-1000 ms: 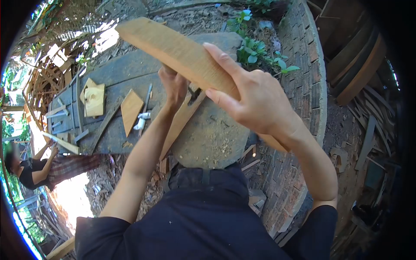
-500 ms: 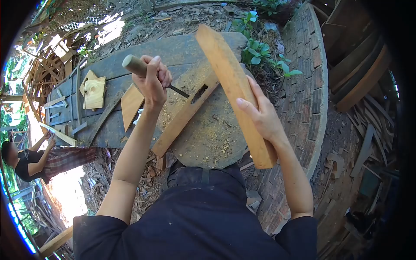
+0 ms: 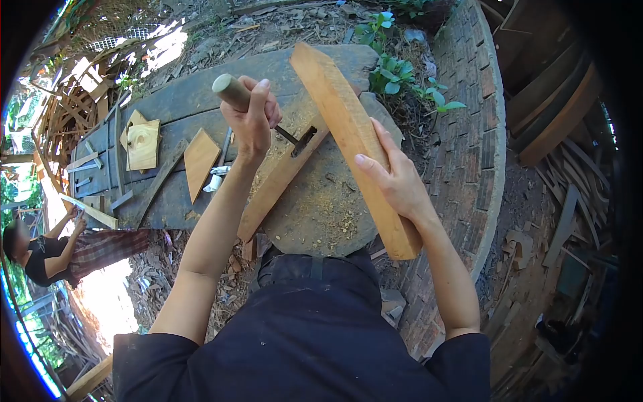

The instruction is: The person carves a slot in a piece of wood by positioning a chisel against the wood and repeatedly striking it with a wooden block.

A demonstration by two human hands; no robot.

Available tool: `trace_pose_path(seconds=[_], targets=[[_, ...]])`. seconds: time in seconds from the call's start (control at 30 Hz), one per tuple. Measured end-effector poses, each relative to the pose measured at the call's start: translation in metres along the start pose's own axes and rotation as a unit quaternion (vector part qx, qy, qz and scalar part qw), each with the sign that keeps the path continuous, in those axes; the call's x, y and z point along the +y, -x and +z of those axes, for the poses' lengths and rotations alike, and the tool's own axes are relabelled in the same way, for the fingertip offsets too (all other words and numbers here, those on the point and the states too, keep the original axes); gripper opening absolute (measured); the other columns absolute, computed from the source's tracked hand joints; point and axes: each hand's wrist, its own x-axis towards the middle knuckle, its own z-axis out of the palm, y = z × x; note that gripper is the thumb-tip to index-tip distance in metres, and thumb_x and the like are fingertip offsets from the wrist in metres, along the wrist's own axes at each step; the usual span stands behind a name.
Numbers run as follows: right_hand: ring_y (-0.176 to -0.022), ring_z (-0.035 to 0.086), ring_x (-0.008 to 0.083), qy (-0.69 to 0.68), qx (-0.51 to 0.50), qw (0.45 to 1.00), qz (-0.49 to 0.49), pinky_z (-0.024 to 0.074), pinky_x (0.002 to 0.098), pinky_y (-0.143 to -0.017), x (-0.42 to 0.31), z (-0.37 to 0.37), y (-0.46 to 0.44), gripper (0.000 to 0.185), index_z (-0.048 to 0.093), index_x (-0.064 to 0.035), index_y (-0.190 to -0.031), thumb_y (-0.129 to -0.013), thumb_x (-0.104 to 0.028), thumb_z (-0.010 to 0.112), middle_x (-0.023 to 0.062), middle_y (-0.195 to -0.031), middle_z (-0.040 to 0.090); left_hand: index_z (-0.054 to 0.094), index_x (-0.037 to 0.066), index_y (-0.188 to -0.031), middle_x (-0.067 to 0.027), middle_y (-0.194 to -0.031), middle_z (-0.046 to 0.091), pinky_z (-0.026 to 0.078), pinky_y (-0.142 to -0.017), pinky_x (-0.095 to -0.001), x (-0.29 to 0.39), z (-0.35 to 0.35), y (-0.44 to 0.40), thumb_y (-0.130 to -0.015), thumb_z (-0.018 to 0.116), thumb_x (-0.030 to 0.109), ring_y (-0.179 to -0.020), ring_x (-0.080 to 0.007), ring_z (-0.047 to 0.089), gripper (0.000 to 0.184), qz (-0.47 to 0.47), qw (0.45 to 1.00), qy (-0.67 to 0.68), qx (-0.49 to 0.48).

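Observation:
My left hand [image 3: 252,124] is wrapped round the round wooden handle of a chisel [image 3: 232,93]. Its dark blade slants down to the right, with the tip at the slot cut in a wooden bar [image 3: 276,186]. That bar lies diagonally, its upper end hidden behind a thick, slightly curved wooden block [image 3: 343,125]. My right hand [image 3: 400,184] grips the block along its right side, thumb over the face and fingers on the far edge. Beneath both pieces is a round worn wooden surface [image 3: 321,238] strewn with chips and sawdust.
Wood offcuts, including a pointed board [image 3: 201,164] and a square piece [image 3: 143,146], lie on the plank bench [image 3: 181,104]. A low brick wall [image 3: 462,154] curves along the right, near green plants [image 3: 394,75]. Another person [image 3: 53,251] sits at far left, holding a strip of wood.
My left hand has moved right with the chisel, bringing the blade tip from the slot's edge to its opening. The block in my right hand has shifted slightly left.

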Motion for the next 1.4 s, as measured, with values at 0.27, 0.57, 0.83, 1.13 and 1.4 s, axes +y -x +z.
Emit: trace_pose_path(seconds=[0.27, 0.57, 0.83, 1.13, 1.4], targets=[[-0.11, 0.064, 0.0382, 0.0, 0.008, 0.999, -0.037, 0.0469, 0.0406, -0.096, -0.018, -0.005, -0.005, 0.08, 0.032, -0.0066, -0.151, -0.088, -0.045, 0.061, 0.029, -0.118, 0.064, 0.04, 0.008, -0.075, -0.0005, -0.052, 0.039, 0.026, -0.035, -0.0243, 0.001, -0.001, 0.001, -0.092, 0.057, 0.009, -0.037, -0.0077, 0.034, 0.024, -0.004, 1.0, -0.017, -0.01], [-0.107, 0.066, 0.0291, -0.162, 0.064, 0.937, -0.303, 0.05, 0.0365, -0.093, -0.129, -0.038, -0.002, 0.07, 0.035, -0.0087, -0.15, -0.089, -0.027, 0.062, 0.0243, -0.121, 0.063, 0.054, 0.003, -0.075, -0.0017, -0.056, 0.053, 0.038, -0.041, -0.0225, 0.006, 0.02, 0.013, -0.091, 0.061, 0.01, -0.046, -0.0074, 0.05, 0.018, 0.038, 0.999, -0.022, 0.015], [-0.084, 0.071, 0.0327, 0.191, -0.054, 0.972, -0.125, 0.0526, 0.0414, -0.08, -0.119, -0.044, -0.011, 0.072, 0.035, -0.0136, -0.15, -0.088, -0.038, 0.061, 0.0229, -0.09, 0.069, 0.058, 0.001, -0.079, -0.005, -0.059, 0.057, 0.043, -0.044, -0.0246, -0.013, 0.007, 0.02, -0.087, 0.062, 0.012, -0.048, -0.0089, 0.054, 0.014, 0.047, 0.987, -0.156, -0.004], [-0.124, 0.054, 0.0286, -0.036, 0.008, 0.996, -0.077, 0.0396, 0.0371, -0.104, -0.061, -0.03, -0.001, 0.074, 0.035, -0.0074, -0.15, -0.089, -0.04, 0.061, 0.0203, -0.136, 0.054, 0.041, 0.007, -0.073, -0.0005, -0.052, 0.04, 0.026, -0.034, -0.0244, 0.027, -0.02, -0.011, -0.09, 0.059, 0.009, -0.036, -0.0078, 0.036, 0.024, -0.018, 0.998, 0.053, -0.036], [-0.118, 0.06, 0.0393, -0.001, 0.016, 0.997, -0.071, 0.0447, 0.0406, -0.1, -0.036, -0.015, 0.011, 0.076, 0.033, -0.0069, -0.15, -0.089, -0.043, 0.062, 0.0291, -0.125, 0.06, 0.041, 0.007, -0.074, 0.0, -0.053, 0.04, 0.027, -0.035, -0.0245, 0.01, -0.017, 0.001, -0.091, 0.058, 0.011, -0.037, -0.0075, 0.034, 0.024, -0.035, 0.998, 0.002, -0.058]])
